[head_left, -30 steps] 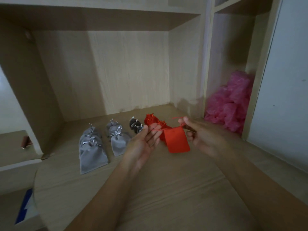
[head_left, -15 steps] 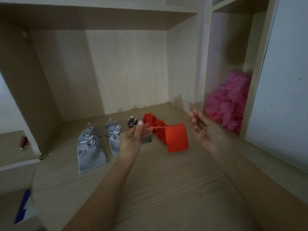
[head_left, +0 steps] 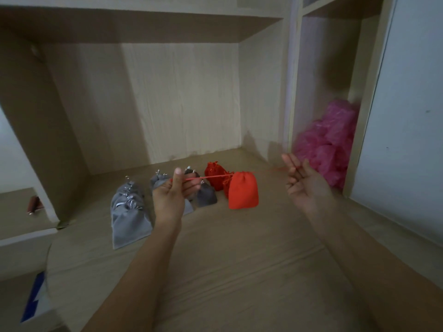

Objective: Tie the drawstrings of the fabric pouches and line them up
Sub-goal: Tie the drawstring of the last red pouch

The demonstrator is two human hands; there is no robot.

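The red pouch [head_left: 243, 191] hangs between both hands on its drawstring [head_left: 211, 177], which is stretched taut to either side; I'd say that pull is cinching the mouth shut before the knot goes in; the left hand [head_left: 171, 195], left of the pouch, pinches the string between thumb and curled fingers; the right hand [head_left: 304, 183], to the pouch's right, is half curled with the string's end caught among its fingers, though it's blurred there; grey pouches [head_left: 129, 212] sit lined up left of the pouch on the worktop [head_left: 227, 259]; more red ones [head_left: 214, 174] lie just behind it.
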